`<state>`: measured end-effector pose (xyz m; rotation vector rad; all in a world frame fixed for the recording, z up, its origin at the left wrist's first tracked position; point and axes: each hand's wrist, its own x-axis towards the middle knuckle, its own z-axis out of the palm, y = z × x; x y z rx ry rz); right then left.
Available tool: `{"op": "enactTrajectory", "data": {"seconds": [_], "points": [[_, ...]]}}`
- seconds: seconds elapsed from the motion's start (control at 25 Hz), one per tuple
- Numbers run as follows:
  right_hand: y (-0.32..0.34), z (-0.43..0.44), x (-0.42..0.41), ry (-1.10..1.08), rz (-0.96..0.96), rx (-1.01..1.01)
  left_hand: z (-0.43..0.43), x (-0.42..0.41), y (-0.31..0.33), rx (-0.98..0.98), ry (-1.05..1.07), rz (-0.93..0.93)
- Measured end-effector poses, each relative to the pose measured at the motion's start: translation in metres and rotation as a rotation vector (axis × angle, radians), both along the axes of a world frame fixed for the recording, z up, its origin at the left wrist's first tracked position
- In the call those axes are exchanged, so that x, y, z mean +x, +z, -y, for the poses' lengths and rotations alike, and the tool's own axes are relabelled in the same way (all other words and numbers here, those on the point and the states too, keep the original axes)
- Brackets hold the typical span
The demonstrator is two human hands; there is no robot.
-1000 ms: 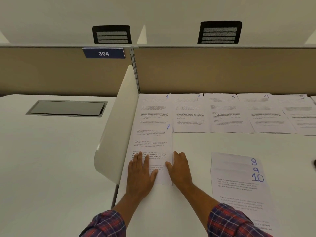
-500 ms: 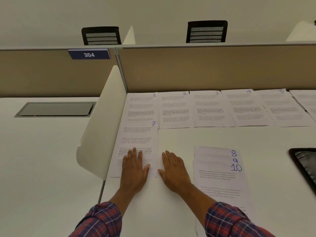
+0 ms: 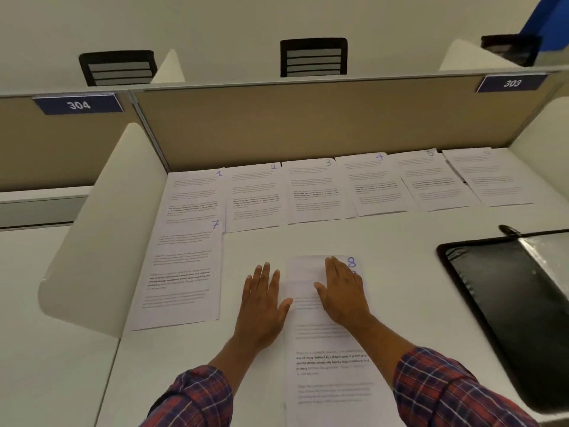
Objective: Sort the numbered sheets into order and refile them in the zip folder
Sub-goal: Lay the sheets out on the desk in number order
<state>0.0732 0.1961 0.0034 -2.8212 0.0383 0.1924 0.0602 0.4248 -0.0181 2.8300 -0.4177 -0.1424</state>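
right hand (image 3: 341,291) flat, fingers straight, on sheet stack (image 3: 331,359) | left hand (image 3: 261,298) flat on desk (image 3: 385,241)

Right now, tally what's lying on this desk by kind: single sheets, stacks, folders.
Single sheets: 7 (sheet 1, sheet 2, sheet 3, sheet 4, sheet 5, one unreadable sheet, sheet 7)
Stacks: 1 (stack topped by 8)
Zip folders: 1 (zip folder)
Total: 9

Bare surface (image 3: 394,238) lies open just nearer than the far sheets (image 3: 320,192). A white divider (image 3: 101,229) walls the left, the zip folder (image 3: 508,303) the right.
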Motion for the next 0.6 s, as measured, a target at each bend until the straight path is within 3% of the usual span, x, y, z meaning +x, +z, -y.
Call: {"op": "enactTrajectory", "data": {"seconds": [0.2,0.4,0.6], "points": [[-0.003,0.078,0.012,-0.185,-0.025,0.044,0.052,-0.006,0.004,0.053,-0.096,-0.081],[0.002,0.104,0.026,-0.163,-0.102,0.05,0.071,-0.016,-0.002,0.117,-0.132,-0.164],[-0.003,0.105,0.052,-0.367,-0.232,0.528,0.076,-0.018,-0.003,0.137,-0.116,-0.197]]}}
